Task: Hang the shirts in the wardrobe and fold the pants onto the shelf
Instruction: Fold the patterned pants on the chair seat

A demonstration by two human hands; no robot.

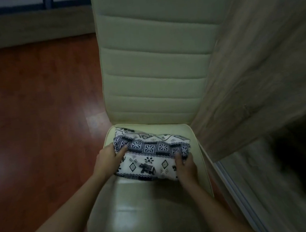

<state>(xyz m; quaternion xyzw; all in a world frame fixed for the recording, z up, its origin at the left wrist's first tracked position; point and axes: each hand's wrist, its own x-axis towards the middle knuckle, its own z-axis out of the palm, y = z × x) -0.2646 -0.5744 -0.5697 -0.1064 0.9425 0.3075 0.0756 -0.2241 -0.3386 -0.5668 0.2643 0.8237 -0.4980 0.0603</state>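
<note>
Folded pants [149,157] in white cloth with dark blue elephant and flower bands lie on the seat of a cream padded chair [146,207], close to the backrest. My left hand [109,159] grips the bundle's left end, thumb on top and fingers curled under the edge. My right hand [185,166] grips its right end the same way, thumb pressed on the dark band. The underside of the bundle is hidden.
The chair's ribbed backrest [155,61] rises behind the pants. A light wood-grain wardrobe panel [254,72] stands at the right, with a dark opening [299,151] and a sliding track [233,182] beneath it. Reddish wood floor [40,114] spreads at the left.
</note>
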